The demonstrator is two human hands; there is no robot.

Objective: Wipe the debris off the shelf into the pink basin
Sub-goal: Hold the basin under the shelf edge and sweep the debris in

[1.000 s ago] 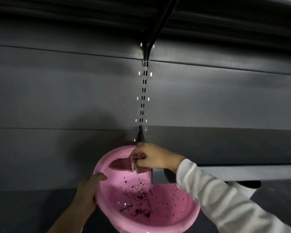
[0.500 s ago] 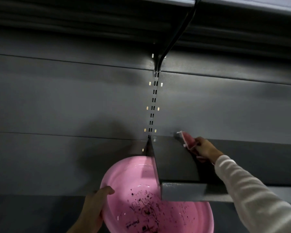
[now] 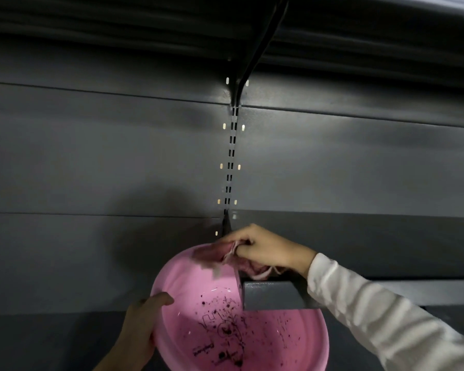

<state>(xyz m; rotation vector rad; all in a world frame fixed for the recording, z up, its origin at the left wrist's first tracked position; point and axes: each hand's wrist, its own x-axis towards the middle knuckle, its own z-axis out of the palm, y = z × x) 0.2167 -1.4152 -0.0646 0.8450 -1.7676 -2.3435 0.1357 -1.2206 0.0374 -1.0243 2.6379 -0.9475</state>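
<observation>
A pink basin [image 3: 188, 285] is held under the left end of the dark grey shelf [image 3: 386, 245], its bottom speckled with dark debris [image 3: 225, 330]. My left hand [image 3: 142, 325] grips the basin's left rim. My right hand [image 3: 265, 249] is closed on a pink cloth [image 3: 212, 254] at the shelf's left edge; the cloth hangs partly over the basin. The shelf's front lip [image 3: 271, 294] covers part of the basin.
The dark grey back panel [image 3: 91, 156] fills the view. A slotted upright [image 3: 231, 162] runs up to a bracket [image 3: 255, 54] under a higher shelf [image 3: 386, 22].
My right hand has swept the cloth from the back of the shelf leftward to its left edge, over the basin. The basin stays held in place.
</observation>
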